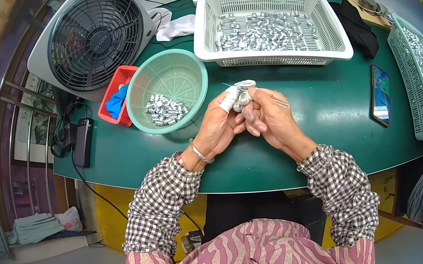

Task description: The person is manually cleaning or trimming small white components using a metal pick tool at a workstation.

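Green tabletop, curved along its edge, leaves room between phone and hands, together at white wrapping.

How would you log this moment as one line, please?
left hand, right hand: together at white wrapping | round green basket: silvery parts | white basket: metallic pieces

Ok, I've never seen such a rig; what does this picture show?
No machine: these are a person's left hand and right hand, seen from above by a fisheye camera worn on the head, so straight edges bend. The right hand pinches bunched white cloth at the left fingers; what the left grips is unclear. On the green table, a white plastic basket, a round green colander and a rectangular green basket hold small silvery metal pieces. A red bin and smartphone lie there too.
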Demonstrator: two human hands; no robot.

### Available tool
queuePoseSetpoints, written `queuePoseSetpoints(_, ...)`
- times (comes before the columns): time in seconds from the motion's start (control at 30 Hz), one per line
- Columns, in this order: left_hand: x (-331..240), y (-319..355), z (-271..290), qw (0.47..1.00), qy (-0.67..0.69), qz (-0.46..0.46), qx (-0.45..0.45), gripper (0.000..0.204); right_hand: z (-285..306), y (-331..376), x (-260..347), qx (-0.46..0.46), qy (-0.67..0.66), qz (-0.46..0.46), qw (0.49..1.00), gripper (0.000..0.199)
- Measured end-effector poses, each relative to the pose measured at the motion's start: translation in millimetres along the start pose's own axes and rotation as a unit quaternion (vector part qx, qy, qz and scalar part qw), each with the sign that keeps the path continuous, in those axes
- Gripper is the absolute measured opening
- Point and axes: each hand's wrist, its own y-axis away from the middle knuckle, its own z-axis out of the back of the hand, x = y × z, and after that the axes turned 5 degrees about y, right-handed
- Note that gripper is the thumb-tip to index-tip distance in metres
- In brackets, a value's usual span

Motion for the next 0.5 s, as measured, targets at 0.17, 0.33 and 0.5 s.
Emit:
queuePoseSetpoints(0.17,4,-5,11,1.0,0.005,-0.005,0.001,0.031,2,-4,1,0.024,-0.073,-0.024,0.997,0.029)
queuePoseSetpoints(0.33,2,-5,15,0.999,-0.025,0.027,-0.03,0.031,11,7,-5,0.008,0.506,0.261,0.822,0.014)
queuePoseSetpoints(0.5,1,-4,12,0.998,-0.019,0.035,-0.04,0.032,10,15,-10,-0.004,0.719,0.298,0.627,0.012)
